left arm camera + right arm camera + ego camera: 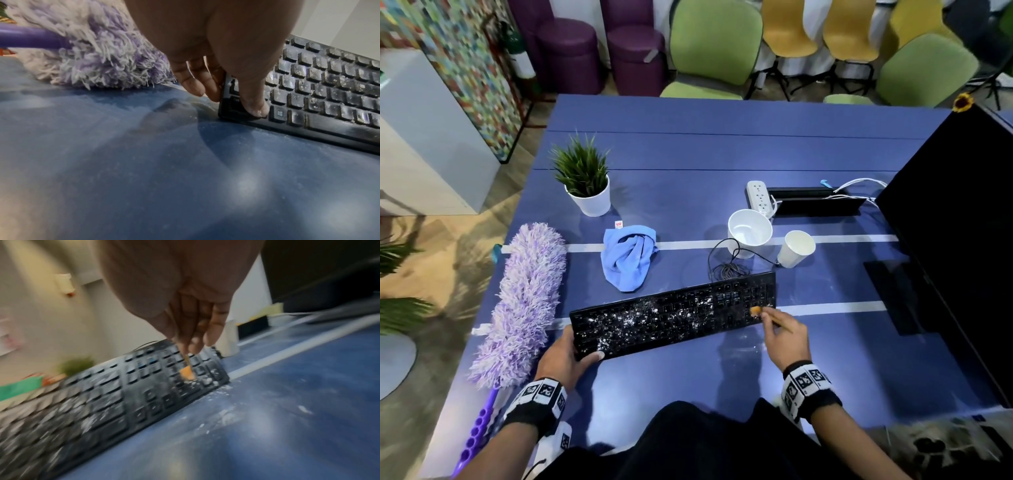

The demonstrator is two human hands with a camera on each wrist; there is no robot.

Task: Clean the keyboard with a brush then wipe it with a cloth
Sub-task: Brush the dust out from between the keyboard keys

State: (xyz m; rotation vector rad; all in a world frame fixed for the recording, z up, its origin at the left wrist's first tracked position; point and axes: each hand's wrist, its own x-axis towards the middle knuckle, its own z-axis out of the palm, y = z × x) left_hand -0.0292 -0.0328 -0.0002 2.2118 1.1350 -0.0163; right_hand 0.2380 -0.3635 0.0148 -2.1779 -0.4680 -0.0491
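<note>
A black keyboard (674, 313) speckled with white powder lies slanted on the blue table (688, 154). My left hand (566, 353) grips its near left corner, thumb on top (255, 104) and fingers at the end edge. My right hand (784, 334) pinches a small brush (756, 310) with an orange tip, which touches the number pad at the keyboard's right end (187, 373). White crumbs lie by that end on the table. A crumpled blue cloth (628, 257) lies behind the keyboard's left half.
A purple fluffy duster (524, 301) lies along the table's left side. A potted plant (585, 181), a white bowl (750, 228), a paper cup (796, 248), a power strip (758, 197) and the keyboard's coiled cable (726, 265) stand behind. A black monitor (959, 240) is at right.
</note>
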